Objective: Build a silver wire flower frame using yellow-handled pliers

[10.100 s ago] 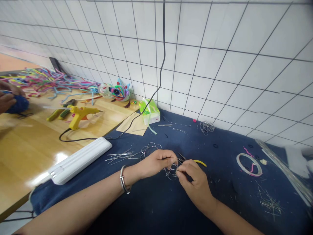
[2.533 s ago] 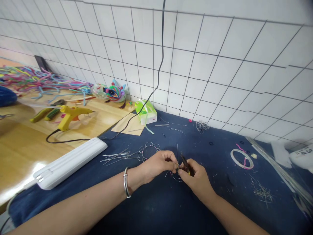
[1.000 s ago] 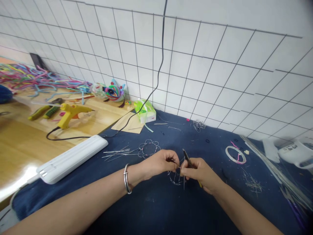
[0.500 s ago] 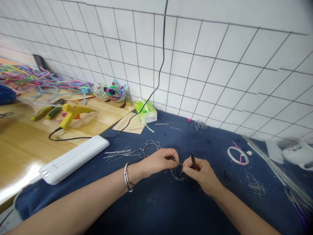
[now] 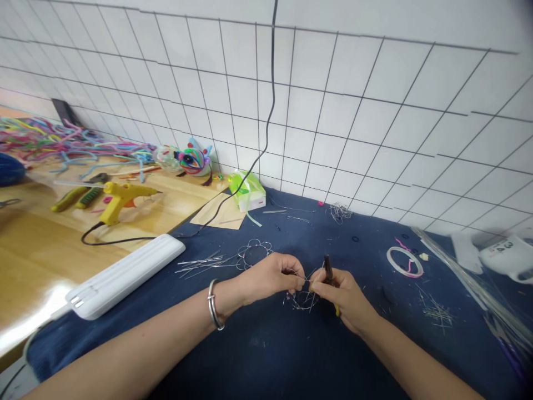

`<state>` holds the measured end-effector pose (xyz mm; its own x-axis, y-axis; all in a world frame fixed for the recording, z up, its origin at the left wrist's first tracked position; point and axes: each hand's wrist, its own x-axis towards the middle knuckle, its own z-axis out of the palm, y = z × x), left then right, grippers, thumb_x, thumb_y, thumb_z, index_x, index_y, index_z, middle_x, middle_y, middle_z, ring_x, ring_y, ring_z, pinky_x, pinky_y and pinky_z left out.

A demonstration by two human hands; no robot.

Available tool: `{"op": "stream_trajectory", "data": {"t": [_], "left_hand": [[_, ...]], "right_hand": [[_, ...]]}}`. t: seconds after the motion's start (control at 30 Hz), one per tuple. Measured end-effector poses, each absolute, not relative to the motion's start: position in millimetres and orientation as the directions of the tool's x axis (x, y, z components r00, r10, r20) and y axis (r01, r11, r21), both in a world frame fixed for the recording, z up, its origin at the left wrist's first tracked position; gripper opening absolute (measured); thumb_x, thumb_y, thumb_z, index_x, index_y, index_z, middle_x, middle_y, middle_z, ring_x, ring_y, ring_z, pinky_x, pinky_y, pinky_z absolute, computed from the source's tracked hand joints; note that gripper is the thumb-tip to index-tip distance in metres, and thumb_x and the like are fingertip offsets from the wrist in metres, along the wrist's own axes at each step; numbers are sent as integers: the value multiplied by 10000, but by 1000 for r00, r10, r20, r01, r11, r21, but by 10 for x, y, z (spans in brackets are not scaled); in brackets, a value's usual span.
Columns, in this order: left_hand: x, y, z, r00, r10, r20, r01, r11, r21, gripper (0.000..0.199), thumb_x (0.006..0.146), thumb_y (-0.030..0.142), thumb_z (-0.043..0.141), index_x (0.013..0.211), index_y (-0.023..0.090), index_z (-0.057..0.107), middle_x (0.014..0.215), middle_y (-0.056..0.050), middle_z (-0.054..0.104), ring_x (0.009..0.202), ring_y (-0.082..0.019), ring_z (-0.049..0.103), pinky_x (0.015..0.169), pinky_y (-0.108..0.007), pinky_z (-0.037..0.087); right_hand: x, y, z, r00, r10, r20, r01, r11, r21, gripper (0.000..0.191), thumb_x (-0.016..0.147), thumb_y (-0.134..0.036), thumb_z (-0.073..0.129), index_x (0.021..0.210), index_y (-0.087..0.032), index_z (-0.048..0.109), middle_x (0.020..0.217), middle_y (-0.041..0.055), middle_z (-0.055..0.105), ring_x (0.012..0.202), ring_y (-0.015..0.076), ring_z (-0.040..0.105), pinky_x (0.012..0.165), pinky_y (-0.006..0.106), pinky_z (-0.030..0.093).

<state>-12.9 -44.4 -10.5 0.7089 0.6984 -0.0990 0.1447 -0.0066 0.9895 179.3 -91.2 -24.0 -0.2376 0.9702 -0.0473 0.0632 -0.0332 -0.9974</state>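
Between my hands is a thin silver wire piece bent into loops, with small beads on it, just above the dark blue cloth. My left hand, a silver bangle on its wrist, pinches the wire with thumb and fingers. From the other side my right hand pinches the wire with thumb and forefinger. That hand also keeps a tool with dark jaws and a yellow handle, apparently pliers, in its palm; most of it is hidden. Beyond my left hand lies a flower-shaped wire ring, beside straight wire pieces.
On the left are a white power strip, a yellow glue gun, pliers and pipe cleaners. A tissue pack stands behind. Rightward lie a tape ring, wire scraps, long wires and a white mug.
Both hands stay almost in place, still pinching the wire. The looped wire piece has turned slightly, and more of its loops and beads show below my fingers.
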Motion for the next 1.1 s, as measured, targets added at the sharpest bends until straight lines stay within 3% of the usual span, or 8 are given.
{"op": "stream_trajectory", "data": {"t": [0.17, 0.47, 0.8, 1.1], "left_hand": [[-123, -436, -98, 699, 708, -103, 143, 3, 990, 130, 712, 148, 552, 820, 139, 623, 754, -12, 607, 692, -110, 532, 660, -239, 418], [-106, -440, -149, 642, 761, -96, 181, -29, 983, 124, 737, 180, 533, 826, 146, 612, 749, -9, 588, 673, -104, 501, 631, -224, 393], [-162, -437, -27, 697, 716, -44, 344, -281, 896, 119, 778, 216, 488, 785, 157, 592, 698, 13, 551, 651, -106, 477, 607, -217, 374], [-148, -415, -64, 669, 741, -61, 285, -180, 941, 132, 761, 239, 509, 781, 148, 603, 695, 11, 549, 622, -95, 467, 588, -203, 378]], "right_hand": [[1783, -944, -266, -169, 984, -52, 52, -44, -998, 106, 726, -259, 633, 674, -171, 604, 699, -5, 552, 665, 117, 458, 634, 257, 338], [1770, -952, -270, -145, 987, -67, 19, -64, -998, 87, 733, -236, 623, 688, -165, 604, 693, -7, 535, 646, 108, 426, 622, 255, 325], [1740, -985, -277, -173, 981, -84, 31, -80, -996, 84, 735, -242, 624, 702, -165, 610, 692, -7, 536, 647, 107, 428, 623, 256, 323], [1803, -907, -188, -143, 981, -131, -114, -148, -982, 100, 717, -227, 632, 674, -166, 564, 742, -4, 544, 621, 93, 433, 622, 253, 338]]}}
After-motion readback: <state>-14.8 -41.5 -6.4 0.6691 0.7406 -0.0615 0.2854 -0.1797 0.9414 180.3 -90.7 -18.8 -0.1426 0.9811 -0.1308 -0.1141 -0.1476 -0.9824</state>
